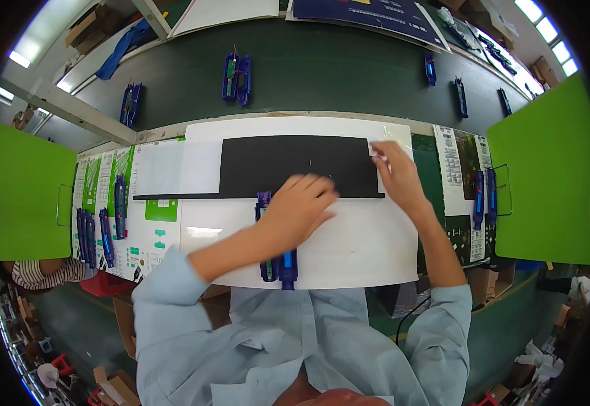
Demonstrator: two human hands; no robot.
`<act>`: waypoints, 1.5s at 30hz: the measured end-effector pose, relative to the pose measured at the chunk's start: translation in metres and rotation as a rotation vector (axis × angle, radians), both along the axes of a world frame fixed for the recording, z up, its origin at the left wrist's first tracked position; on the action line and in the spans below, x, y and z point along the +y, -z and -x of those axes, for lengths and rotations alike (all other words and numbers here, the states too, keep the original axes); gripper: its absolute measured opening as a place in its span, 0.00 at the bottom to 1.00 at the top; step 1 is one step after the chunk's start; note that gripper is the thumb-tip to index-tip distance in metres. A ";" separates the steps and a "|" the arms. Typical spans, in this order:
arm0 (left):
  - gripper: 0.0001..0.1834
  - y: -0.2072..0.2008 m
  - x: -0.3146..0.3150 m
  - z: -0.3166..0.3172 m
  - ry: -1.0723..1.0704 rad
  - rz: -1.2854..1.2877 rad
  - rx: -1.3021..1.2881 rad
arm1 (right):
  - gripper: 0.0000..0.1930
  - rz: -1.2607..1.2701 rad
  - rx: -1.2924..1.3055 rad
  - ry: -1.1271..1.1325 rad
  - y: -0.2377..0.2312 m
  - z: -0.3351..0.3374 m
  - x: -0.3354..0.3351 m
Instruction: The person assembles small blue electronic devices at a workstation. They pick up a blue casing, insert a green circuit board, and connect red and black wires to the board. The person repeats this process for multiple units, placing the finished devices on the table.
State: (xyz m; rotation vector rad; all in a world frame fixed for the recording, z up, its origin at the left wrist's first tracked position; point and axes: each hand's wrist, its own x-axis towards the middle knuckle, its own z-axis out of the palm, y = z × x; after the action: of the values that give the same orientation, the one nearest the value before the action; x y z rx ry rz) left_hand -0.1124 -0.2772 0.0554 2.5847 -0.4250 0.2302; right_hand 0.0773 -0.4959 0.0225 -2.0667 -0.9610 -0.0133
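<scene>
A black sheet (261, 166) lies on the white board in front of me, with pale backing (180, 166) to its left and a thin black strip (193, 197) along its near edge. My left hand (298, 210) reaches over the sheet's near edge with curled fingers; what they hold, if anything, is too small to make out. At the sheet's far right corner my right hand (398, 172) has thumb and fingers drawn together in a pinch, its contents unclear. Under my left wrist is an opened blue plastic casing (288, 272), partly hidden by the hand and forearm.
Blue casings (119, 206) lie on printed boards at left, and a pair (479, 199) lies at right. Green panels (24, 193) stand on both sides. Beyond the board's far rim, more blue casings (236, 78) sit on a dark green surface (349, 78).
</scene>
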 end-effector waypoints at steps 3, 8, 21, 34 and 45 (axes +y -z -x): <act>0.28 0.057 -0.014 -0.072 -0.037 -0.122 -0.181 | 0.10 0.247 -0.033 -0.029 0.019 -0.028 -0.007; 0.30 0.068 -0.023 -0.095 -0.075 -0.205 -0.076 | 0.10 0.204 -0.079 -0.055 0.024 -0.026 -0.014; 0.31 0.069 -0.027 -0.096 -0.095 -0.117 -0.035 | 0.12 0.261 0.285 -0.009 0.028 -0.045 -0.020; 0.18 0.014 -0.030 0.142 -0.321 0.060 -0.090 | 0.06 -0.144 0.944 -0.203 0.004 0.118 -0.004; 0.23 0.054 -0.061 0.190 -0.363 -0.120 -0.045 | 0.07 0.055 0.836 -0.248 0.007 0.172 0.045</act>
State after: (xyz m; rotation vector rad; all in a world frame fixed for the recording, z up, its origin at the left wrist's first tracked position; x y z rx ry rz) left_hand -0.3020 -0.3381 0.0019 2.7653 0.0213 0.3991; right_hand -0.0944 -0.4509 0.0151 -1.7172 -0.6663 0.9357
